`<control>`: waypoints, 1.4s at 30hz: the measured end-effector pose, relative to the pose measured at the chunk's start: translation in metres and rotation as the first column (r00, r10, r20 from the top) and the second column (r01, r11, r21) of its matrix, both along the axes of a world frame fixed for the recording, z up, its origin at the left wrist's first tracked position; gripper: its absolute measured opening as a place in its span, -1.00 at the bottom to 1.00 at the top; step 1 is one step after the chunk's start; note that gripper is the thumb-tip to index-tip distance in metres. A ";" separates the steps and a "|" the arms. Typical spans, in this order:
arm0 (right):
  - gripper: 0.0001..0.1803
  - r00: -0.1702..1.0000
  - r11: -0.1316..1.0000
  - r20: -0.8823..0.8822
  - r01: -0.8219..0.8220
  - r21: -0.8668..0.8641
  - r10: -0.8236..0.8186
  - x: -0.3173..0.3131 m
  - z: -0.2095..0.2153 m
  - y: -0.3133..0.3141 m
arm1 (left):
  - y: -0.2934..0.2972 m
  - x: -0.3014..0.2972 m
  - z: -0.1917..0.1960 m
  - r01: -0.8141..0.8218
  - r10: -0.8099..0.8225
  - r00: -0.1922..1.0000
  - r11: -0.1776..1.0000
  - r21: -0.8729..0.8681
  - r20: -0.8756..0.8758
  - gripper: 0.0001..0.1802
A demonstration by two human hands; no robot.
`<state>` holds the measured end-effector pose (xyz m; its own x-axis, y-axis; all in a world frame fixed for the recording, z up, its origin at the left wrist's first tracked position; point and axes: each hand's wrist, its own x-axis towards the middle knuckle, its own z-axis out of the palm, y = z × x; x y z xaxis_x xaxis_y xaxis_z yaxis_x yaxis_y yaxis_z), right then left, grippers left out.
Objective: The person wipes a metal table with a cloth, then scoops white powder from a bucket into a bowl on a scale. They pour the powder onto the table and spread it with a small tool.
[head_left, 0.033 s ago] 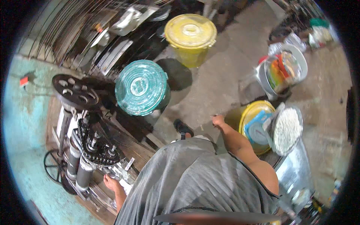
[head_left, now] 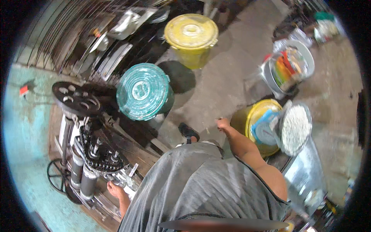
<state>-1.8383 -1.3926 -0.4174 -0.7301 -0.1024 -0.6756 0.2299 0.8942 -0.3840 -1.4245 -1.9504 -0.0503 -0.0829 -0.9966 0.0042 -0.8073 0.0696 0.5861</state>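
I see the person's left hand (head_left: 116, 190) just beside the near end of a grey metal roller machine with a black chain (head_left: 89, 185). The right hand (head_left: 223, 124) hangs over grey floor (head_left: 216, 87), left of a round yellow tub (head_left: 240, 123). Both hands' fingers curl; I cannot tell whether they grip anything. A light-blue dial scale (head_left: 259, 124) sits atop the tub, probably for raised support, beside heaped white powder (head_left: 296, 129).

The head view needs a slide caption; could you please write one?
Left hand beside a machine, right hand over the floor, lidded teal bucket ahead.
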 end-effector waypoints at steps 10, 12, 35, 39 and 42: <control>-0.52 0.722 0.655 0.132 0.677 -0.335 -0.679 0.135 0.084 0.085 | -0.024 -0.023 0.015 0.259 -0.106 0.947 0.813 -0.522 0.304 -0.32; -0.54 0.677 0.621 0.093 0.714 -0.324 -0.730 0.187 0.089 0.122 | 0.010 -0.086 0.031 0.487 -0.324 0.873 0.603 -0.632 0.364 -0.36; -0.77 0.873 0.736 -0.014 0.419 0.532 -0.487 0.771 0.086 0.292 | 0.718 -0.374 -0.044 0.578 -0.448 0.393 -0.559 0.595 -0.803 -0.39; -0.77 -0.558 -0.637 0.311 0.710 -0.299 -0.769 0.712 0.155 0.238 | 0.711 -0.380 -0.039 0.567 -0.465 0.488 -0.474 0.674 -0.738 -0.56; -0.76 0.421 0.424 -0.074 0.905 -0.027 -0.904 0.744 0.114 0.269 | 0.725 -0.365 -0.033 0.514 -0.471 0.501 -0.514 0.687 -0.726 -0.59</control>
<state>-1.0938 -1.1238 -0.3035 -0.4381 0.6542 -0.6166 0.8849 0.1931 -0.4239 -1.7896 -1.2252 -0.0833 -0.5565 0.5478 -0.6247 -0.7768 -0.0763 0.6251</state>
